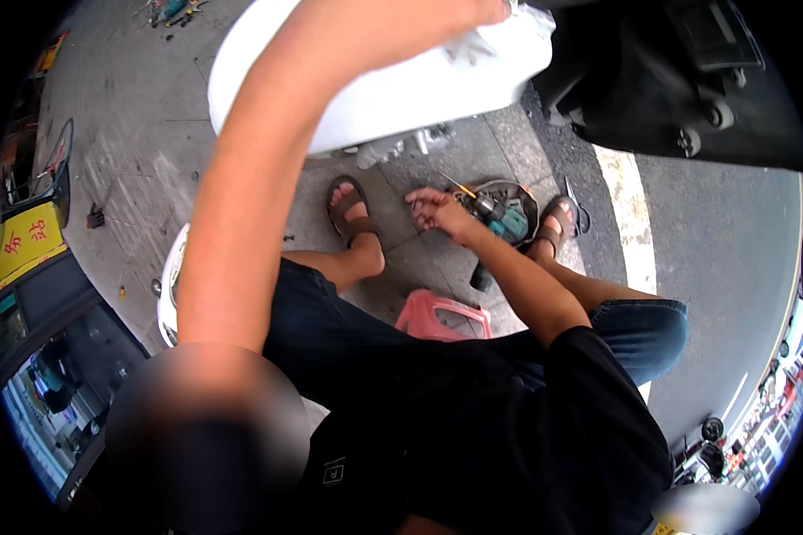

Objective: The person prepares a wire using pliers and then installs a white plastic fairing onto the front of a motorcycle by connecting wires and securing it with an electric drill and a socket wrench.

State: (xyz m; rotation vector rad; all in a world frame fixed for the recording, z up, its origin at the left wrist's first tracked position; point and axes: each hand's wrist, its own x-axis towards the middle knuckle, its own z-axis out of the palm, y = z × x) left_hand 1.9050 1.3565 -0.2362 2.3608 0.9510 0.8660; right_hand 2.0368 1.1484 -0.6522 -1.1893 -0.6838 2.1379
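Grip of the right hand (439, 214) cannot be confirmed: its fingers are loosely curled and drawn together above the paving (397, 209), and whether something small sits between them is too fine to tell. Left hand (486, 11) lies at the upper edge of the view, its forearm crossing over the white shell (419, 94); the fingers are largely cut off, so neither a grasp nor a release can be established. White shell position: ahead of the seated person, spanning the upper middle of the view, with small grey fittings (393, 150) showing beneath its near edge. Right hand is just beside an open tool bag (533, 207), which lies between the two sandalled feet and contains a teal power tool (511, 223) and a slim yellow tool (461, 188) angled over its rim. Handling assessment, by judgement: the white shell appears stiff, smooth and bulky, probably hard plastic, slippery under damp fingers and liable to scratch or crack at thin borders; hold is best taken along the rounded near edge with spread fingers, clear of the fittings. Teal power tool is judged dense, rigid and unevenly weighted, best held around its body or handle rather than the metal nose. Pink stool (410, 312) is noted close in front of the person's lap.
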